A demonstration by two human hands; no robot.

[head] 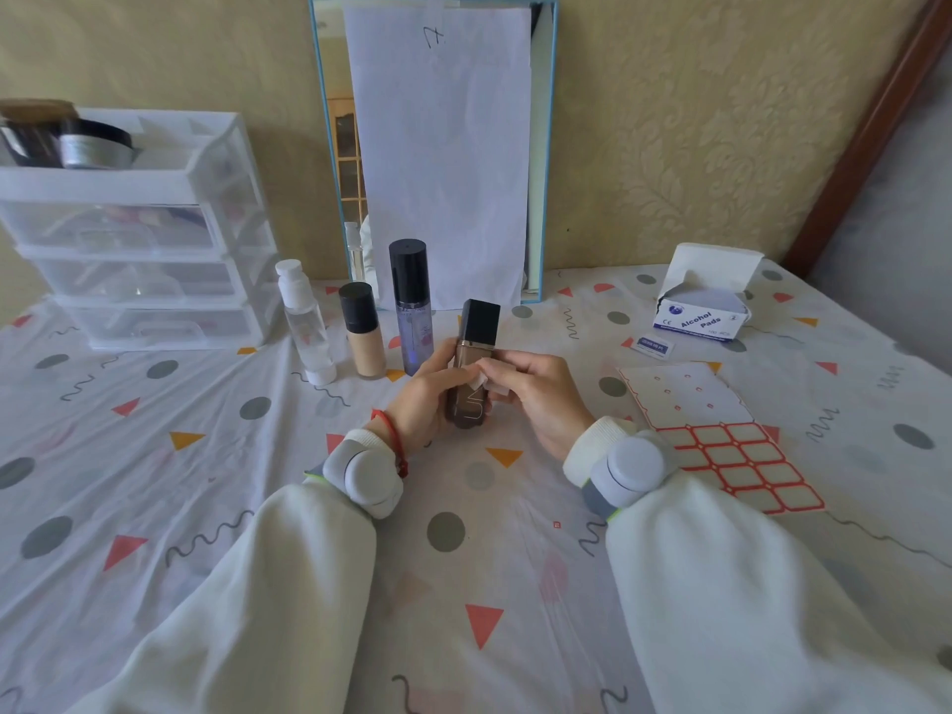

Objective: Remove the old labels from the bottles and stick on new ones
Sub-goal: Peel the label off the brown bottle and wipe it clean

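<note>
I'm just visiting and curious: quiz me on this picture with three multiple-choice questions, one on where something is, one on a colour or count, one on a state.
1. Where is the box of alcohol pads?
A. far right of the table
B. inside the drawer unit
C. in the person's lap

2. How many bottles stand in the row left of the hands?
A. one
B. three
C. six

3. What is the left hand doing?
A. lying flat on the cloth
B. gripping the brown bottle
C. opening a drawer

Answers:
1 A, the box sits on the cloth beyond the label sheets.
2 B, a clear one, a beige one and a tall purple one.
3 B, its fingers curl round the bottle while the right hand pinches a small white piece against it.
</note>
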